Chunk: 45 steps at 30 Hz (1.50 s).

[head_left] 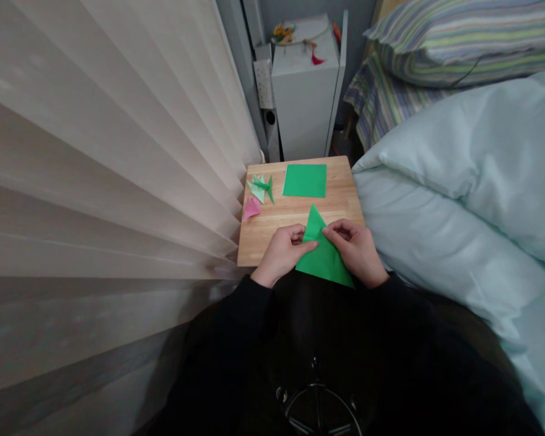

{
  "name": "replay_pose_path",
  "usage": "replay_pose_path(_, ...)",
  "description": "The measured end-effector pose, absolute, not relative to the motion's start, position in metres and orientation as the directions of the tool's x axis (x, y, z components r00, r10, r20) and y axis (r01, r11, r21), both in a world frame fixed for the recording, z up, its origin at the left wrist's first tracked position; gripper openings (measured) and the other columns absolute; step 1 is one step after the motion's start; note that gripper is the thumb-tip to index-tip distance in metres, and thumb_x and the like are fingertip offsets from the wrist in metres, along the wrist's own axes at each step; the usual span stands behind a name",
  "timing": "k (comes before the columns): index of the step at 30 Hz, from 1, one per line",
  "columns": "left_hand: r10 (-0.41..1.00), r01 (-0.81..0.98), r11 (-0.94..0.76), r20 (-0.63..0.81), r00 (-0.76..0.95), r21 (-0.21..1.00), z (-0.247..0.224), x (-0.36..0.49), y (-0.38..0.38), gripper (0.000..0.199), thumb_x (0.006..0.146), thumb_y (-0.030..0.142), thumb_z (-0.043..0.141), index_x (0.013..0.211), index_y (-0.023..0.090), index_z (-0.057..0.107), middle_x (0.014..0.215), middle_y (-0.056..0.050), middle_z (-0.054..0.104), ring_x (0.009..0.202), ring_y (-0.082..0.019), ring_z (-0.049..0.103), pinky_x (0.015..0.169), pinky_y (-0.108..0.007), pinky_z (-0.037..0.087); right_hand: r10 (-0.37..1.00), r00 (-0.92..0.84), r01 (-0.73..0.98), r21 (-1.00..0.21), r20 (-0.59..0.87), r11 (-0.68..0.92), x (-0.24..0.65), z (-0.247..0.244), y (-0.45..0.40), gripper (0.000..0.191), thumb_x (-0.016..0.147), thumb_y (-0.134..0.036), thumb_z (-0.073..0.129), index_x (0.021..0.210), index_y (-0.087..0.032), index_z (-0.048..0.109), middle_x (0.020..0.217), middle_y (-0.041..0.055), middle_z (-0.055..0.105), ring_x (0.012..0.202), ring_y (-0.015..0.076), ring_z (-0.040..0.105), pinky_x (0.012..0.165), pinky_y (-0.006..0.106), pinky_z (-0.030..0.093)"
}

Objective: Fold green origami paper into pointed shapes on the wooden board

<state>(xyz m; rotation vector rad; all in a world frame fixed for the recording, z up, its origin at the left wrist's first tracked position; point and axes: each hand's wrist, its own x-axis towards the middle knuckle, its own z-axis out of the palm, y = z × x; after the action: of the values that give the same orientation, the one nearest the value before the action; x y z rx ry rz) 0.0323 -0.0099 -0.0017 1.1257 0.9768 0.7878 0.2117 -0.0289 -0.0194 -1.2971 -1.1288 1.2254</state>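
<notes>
We hold the paper [323, 260], folded to a green triangle, between both hands above the near part of the tabletop [261, 242]. Its tip points away from us, and its lower edge appears to reach past the tabletop's near edge, over our dark clothes.

Our left hand [285, 251] pinches the paper by its left side, thumb lying on top and fingers curled at or behind the edge; how far under they go is hidden. Our right hand [354, 247] pinches the right side, the thumb and a finger meeting on the slanting edge.

The main risk, as we judge it, is a crooked crease: with the lower part seemingly unsupported, pressing there could bend the paper off line. Uneven pulling by the two hands could let the layers slide apart or even tear an edge. Gripping too hard may leave stray dents.

Beyond the tip lies a flat green sheet [305, 180], near enough that a forward push might nudge it. At the left, a green fold [269, 189] overlaps a pale fold [256, 192], with a pink fold [251, 208] just nearer us. These look light; a sweep of the left sleeve [249, 303] or a stir of the curtain [172, 181] could shift them.
</notes>
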Motion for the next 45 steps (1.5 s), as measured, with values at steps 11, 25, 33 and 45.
replay_pose_path(11, 1.000, -0.070, -0.001, 0.002, 0.013, 0.998, 0.002, 0.030, -0.002, 0.031, 0.074, 0.029, 0.085, 0.096, 0.018, 0.069, 0.076, -0.001, 0.074, 0.072, -0.015, 0.072, 0.070, -0.028, 0.058, 0.959, 0.073, -0.414, -0.883, -0.274, -0.221, 0.208, -0.019, -0.026, 0.037, 0.061, -0.045, 0.095, 0.089, -0.025, 0.081, 0.096, 0.0026, 0.082, 0.086, 0.0213, 0.073, 0.091, 0.038, 0.059)
replay_pose_path(25, 0.984, -0.025, -0.145, 0.141, -0.112, 0.989, 0.000, 0.033, 0.004, 0.023, 0.076, 0.029, 0.083, 0.091, 0.018, 0.070, 0.079, -0.003, 0.075, 0.075, -0.017, 0.074, 0.075, -0.031, 0.061, 0.964, 0.073, -0.322, -0.920, -0.257, -0.221, 0.204, -0.031, -0.028, 0.040, 0.061, -0.049, 0.096, 0.085, -0.021, 0.083, 0.093, 0.0059, 0.083, 0.086, 0.0242, 0.076, 0.097, 0.045, 0.061)
replay_pose_path(33, 0.994, -0.051, -0.077, 0.073, -0.086, 0.996, -0.002, 0.034, 0.008, 0.021, 0.075, 0.028, 0.083, 0.090, 0.018, 0.072, 0.082, -0.005, 0.077, 0.079, -0.019, 0.074, 0.079, -0.034, 0.061, 0.956, 0.093, -0.295, -0.924, -0.279, -0.242, 0.206, -0.035, -0.029, 0.042, 0.059, -0.050, 0.096, 0.084, -0.020, 0.081, 0.090, 0.0053, 0.082, 0.084, 0.0248, 0.076, 0.093, 0.046, 0.063)
replay_pose_path(45, 0.997, -0.057, -0.065, 0.062, -0.053, 0.996, 0.000, 0.033, 0.009, 0.022, 0.074, 0.026, 0.082, 0.091, 0.017, 0.070, 0.081, -0.004, 0.075, 0.079, -0.017, 0.072, 0.078, -0.032, 0.060, 0.946, 0.113, -0.301, -0.918, -0.303, -0.258, 0.205, -0.034, -0.029, 0.041, 0.057, -0.049, 0.097, 0.083, -0.020, 0.082, 0.091, 0.0056, 0.083, 0.081, 0.0232, 0.077, 0.094, 0.045, 0.063)
